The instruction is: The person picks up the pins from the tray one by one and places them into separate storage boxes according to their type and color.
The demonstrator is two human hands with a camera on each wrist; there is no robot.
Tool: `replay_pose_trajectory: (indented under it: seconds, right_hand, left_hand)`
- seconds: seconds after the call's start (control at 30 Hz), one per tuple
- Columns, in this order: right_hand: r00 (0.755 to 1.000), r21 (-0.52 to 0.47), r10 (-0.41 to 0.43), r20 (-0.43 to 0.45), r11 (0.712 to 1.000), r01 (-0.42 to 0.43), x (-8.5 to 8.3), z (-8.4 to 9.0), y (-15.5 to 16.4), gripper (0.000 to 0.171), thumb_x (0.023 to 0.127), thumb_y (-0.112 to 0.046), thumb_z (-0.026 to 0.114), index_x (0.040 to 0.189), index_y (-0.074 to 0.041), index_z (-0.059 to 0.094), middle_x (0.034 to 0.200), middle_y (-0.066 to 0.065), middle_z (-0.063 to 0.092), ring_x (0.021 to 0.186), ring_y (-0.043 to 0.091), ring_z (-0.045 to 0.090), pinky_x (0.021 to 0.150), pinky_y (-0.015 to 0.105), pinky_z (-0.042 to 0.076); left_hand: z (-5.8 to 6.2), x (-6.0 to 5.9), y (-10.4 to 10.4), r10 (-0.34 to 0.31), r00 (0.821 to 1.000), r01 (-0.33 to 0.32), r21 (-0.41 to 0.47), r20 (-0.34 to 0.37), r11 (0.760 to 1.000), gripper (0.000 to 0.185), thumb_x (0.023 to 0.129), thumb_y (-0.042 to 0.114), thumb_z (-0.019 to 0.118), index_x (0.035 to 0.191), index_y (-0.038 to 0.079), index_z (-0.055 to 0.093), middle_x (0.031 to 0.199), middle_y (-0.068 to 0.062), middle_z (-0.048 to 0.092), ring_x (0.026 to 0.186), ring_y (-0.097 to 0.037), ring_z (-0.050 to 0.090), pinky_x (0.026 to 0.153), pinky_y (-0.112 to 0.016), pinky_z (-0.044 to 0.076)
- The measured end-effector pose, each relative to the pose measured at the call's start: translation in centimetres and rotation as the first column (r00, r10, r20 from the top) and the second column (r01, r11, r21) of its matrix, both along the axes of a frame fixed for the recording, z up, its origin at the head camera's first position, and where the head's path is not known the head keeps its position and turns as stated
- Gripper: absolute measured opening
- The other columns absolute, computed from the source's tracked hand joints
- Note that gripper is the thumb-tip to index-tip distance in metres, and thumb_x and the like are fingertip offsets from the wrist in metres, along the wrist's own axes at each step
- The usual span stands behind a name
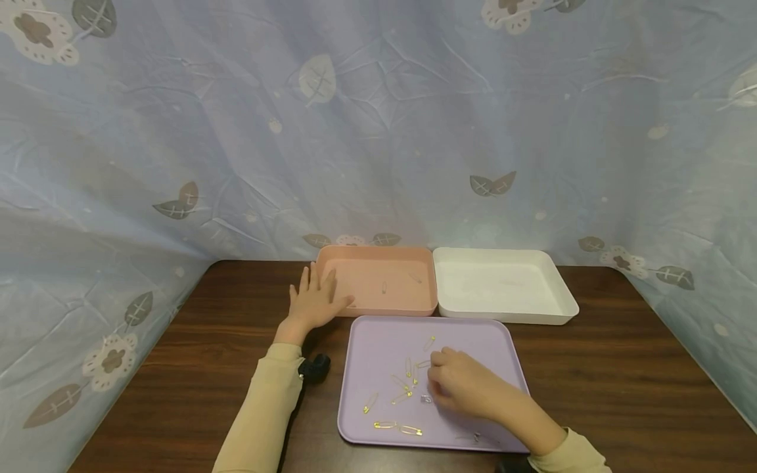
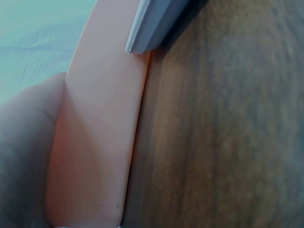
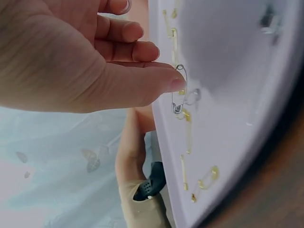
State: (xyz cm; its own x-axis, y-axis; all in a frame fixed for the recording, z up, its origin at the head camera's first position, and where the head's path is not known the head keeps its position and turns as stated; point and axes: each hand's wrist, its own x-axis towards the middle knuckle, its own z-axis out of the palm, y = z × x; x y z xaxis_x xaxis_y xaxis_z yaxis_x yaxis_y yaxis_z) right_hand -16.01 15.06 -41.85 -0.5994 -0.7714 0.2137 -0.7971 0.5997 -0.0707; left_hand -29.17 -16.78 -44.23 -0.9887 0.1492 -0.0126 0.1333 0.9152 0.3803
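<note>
Right wrist view shows a small silver safety pin [image 3: 179, 90], thin bent wire with a rounded head, pinched between the thumb and curled fingers of the right hand [image 3: 90, 57] just above the lilac tray [image 3: 228, 71]. From the head view, that right hand [image 1: 464, 384] hovers over the middle of the lilac tray [image 1: 378, 335], a smooth, flat plastic rectangle with rounded corners that lies on the dark wooden table [image 1: 621, 381] nearest the person. About nine gold safety pins [image 1: 408, 381] lie scattered on the tray's left half, some overlapping so the count is unsure, and a small silver one [image 1: 426, 399] lies just beside the fingers. Behind the tray stand two deeper boxes side by side, touching: a pink box [image 1: 378, 253] on the left with two pins lying in it, and a white box [image 1: 556, 282] on the right. The left hand [image 1: 313, 299] lies with fingers straight and spread, palm down on the table, thumb side against the pink box's left wall; the left wrist view shows that smooth pink wall [image 2: 95, 142] close up against the wood grain. A wrinkled pale-blue cloth [image 1: 378, 131] printed with leaves and flowers hangs behind and around the table.
</note>
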Motion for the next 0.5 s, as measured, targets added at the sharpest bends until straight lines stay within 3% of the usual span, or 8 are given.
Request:
replay_pose_trajectory:
  seconds: [0.23, 0.5]
  right_hand:
    - [1.0, -0.006, -0.003, -0.024, 1.0, 0.003, -1.4, 1.0, -0.7, 0.021, 0.07, -0.01, 0.075, 0.063, -0.017, 0.056, 0.071, -0.009, 0.045, 0.067, 0.007, 0.039, 0.06, 0.02, 0.036]
    - [0.999, -0.029, -0.032, 0.023, 0.999, 0.033, -3.2, 1.4, -1.4, 0.02, 0.074, -0.011, 0.075, 0.066, -0.017, 0.058, 0.073, -0.008, 0.048, 0.071, 0.007, 0.046, 0.066, 0.023, 0.044]
  left_hand:
    - [0.1, 0.0, 0.0, 0.001, 1.0, -0.001, 0.005, 0.001, 1.0, 0.088, 0.092, 0.066, 0.045, 0.157, 0.015, 0.016, 0.161, -0.025, -0.009, 0.15, -0.045, -0.007, 0.11, -0.076, 0.003]
    - [0.2, 0.0, 0.1, 0.002, 1.0, -0.002, 0.013, 0.003, 1.0, 0.087, 0.092, 0.066, 0.046, 0.157, 0.016, 0.016, 0.161, -0.024, -0.009, 0.15, -0.045, -0.007, 0.111, -0.075, 0.004]
